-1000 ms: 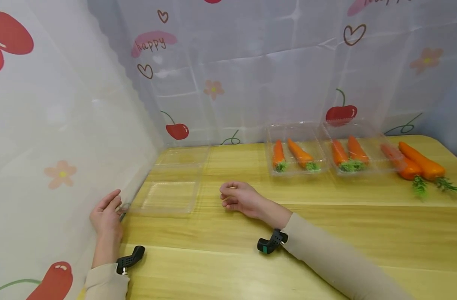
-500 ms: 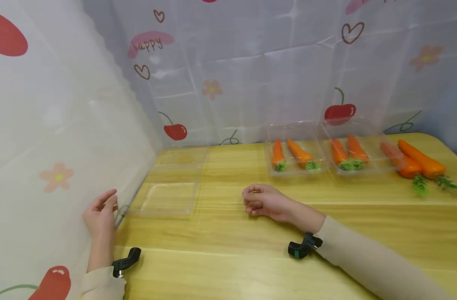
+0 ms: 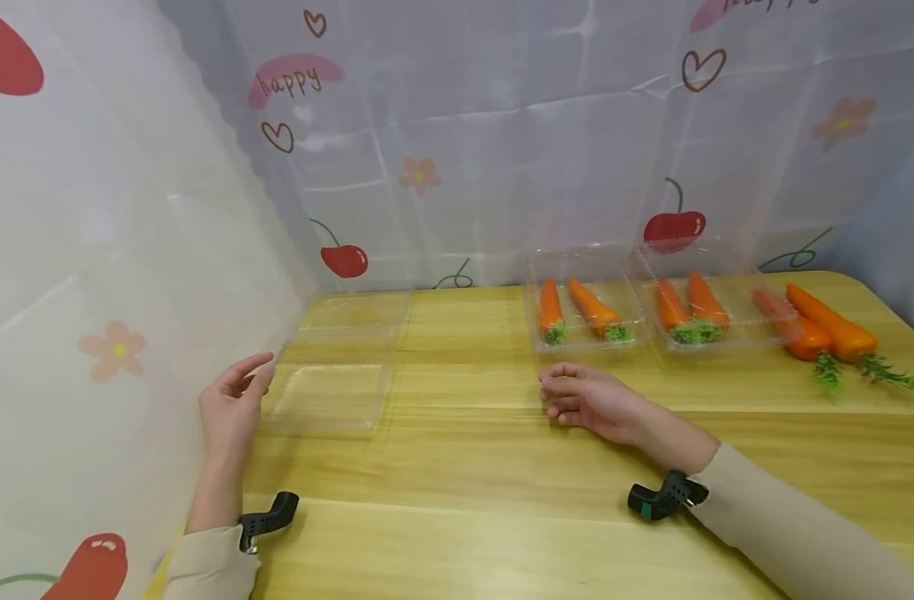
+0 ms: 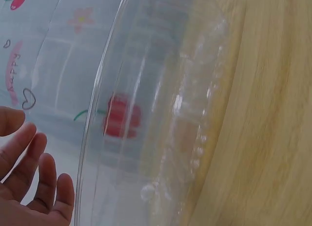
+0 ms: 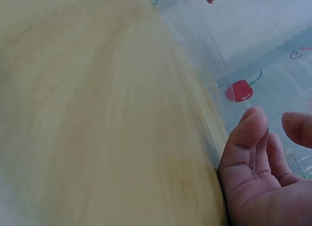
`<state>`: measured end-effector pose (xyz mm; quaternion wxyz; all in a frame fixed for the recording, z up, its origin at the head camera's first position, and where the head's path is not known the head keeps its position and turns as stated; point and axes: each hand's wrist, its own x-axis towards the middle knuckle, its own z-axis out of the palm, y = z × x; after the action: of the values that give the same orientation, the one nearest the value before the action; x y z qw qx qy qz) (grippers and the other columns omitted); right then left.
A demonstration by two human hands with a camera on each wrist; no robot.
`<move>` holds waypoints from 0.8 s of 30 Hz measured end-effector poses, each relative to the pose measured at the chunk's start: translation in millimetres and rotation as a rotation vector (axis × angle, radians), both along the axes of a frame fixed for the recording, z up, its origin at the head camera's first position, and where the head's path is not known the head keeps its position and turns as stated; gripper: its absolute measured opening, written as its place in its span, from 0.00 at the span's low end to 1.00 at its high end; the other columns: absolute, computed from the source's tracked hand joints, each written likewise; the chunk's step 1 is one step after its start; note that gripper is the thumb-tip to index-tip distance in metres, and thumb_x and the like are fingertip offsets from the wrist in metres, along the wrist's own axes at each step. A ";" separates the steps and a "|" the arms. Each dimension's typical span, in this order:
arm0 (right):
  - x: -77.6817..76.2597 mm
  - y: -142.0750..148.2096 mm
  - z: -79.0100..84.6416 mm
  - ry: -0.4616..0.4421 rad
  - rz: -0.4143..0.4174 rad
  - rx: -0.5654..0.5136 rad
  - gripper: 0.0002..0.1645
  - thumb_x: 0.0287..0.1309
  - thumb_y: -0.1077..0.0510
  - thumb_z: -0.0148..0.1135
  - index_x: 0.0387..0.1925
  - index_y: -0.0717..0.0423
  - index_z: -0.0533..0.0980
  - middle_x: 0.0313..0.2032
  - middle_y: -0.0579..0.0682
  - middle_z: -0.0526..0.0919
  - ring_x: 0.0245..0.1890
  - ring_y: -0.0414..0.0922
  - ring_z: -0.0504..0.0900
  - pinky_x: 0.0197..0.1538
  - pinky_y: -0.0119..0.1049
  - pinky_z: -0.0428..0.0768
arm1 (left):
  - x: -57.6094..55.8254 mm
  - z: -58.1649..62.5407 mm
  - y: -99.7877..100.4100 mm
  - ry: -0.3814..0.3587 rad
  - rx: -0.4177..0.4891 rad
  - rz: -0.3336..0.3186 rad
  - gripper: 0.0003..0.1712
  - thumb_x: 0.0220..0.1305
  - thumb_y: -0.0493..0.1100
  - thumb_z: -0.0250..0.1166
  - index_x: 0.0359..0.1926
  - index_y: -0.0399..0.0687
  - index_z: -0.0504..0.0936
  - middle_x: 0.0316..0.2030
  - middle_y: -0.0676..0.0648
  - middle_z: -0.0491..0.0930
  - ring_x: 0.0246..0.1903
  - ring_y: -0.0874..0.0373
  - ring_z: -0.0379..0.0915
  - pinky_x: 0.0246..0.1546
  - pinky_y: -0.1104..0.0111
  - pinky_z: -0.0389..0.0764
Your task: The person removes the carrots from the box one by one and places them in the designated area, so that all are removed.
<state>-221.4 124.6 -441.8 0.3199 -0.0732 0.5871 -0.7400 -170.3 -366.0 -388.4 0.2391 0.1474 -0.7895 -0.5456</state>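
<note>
A clear plastic clamshell box (image 3: 325,425) lies unfolded at the table's left side with nothing in it. My left hand (image 3: 232,408) hovers by its left edge, fingers loosely bent and holding nothing. In the left wrist view the fingertips are beside the rim of the clear box (image 4: 85,143). My right hand (image 3: 595,404), loosely curled with nothing in it, is over the table in front of a clear box (image 3: 587,340) of two orange carrots (image 3: 595,308). A second clear box (image 3: 749,335) has two more carrots (image 3: 707,302) with green tops.
Two loose carrots (image 3: 831,323) lie at the far right of the wooden table (image 3: 457,492), one overlapped by the second box's edge in the head view. A printed curtain (image 3: 486,183) hangs behind, and a pale sheet (image 3: 127,250) stands close along the left.
My right hand has moved right across the table. My left hand drifted slightly left, then came back rightward against the left box's edge in view. The boxes and carrots stay put.
</note>
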 end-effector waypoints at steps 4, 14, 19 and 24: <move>0.7 14.0 1.4 0.001 -0.029 0.004 0.14 0.76 0.54 0.57 0.54 0.58 0.71 0.40 0.47 0.82 0.33 0.41 0.82 0.38 0.30 0.82 | -2.0 4.5 21.3 0.000 -0.062 -0.107 0.19 0.71 0.49 0.68 0.59 0.47 0.86 0.47 0.63 0.82 0.41 0.64 0.76 0.24 0.74 0.68; 2.5 26.2 2.0 -0.059 -0.165 -0.049 0.11 0.76 0.59 0.56 0.53 0.59 0.71 0.38 0.47 0.80 0.31 0.40 0.82 0.37 0.29 0.82 | -2.3 12.8 84.7 0.047 -0.167 -0.360 0.16 0.72 0.48 0.67 0.56 0.50 0.87 0.47 0.53 0.83 0.45 0.60 0.80 0.41 0.74 0.80; 1.2 28.6 3.3 -0.064 -0.200 -0.062 0.09 0.77 0.56 0.56 0.50 0.57 0.72 0.37 0.46 0.80 0.32 0.39 0.81 0.37 0.28 0.82 | -7.0 12.2 121.6 0.034 -0.195 -0.535 0.15 0.71 0.46 0.68 0.55 0.51 0.87 0.53 0.46 0.84 0.43 0.55 0.81 0.41 0.71 0.82; -2.1 29.4 6.6 -0.047 -0.212 -0.083 0.08 0.78 0.56 0.54 0.48 0.56 0.72 0.34 0.45 0.79 0.31 0.38 0.79 0.38 0.28 0.80 | -13.6 8.3 156.3 -0.008 -0.228 -0.658 0.14 0.70 0.45 0.68 0.55 0.56 0.87 0.56 0.50 0.84 0.46 0.56 0.79 0.45 0.66 0.83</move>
<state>-223.5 154.1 -435.2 0.2501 -0.0063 0.5527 -0.7949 -184.0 -209.7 -380.1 0.0620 -0.1406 -0.8516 -0.5012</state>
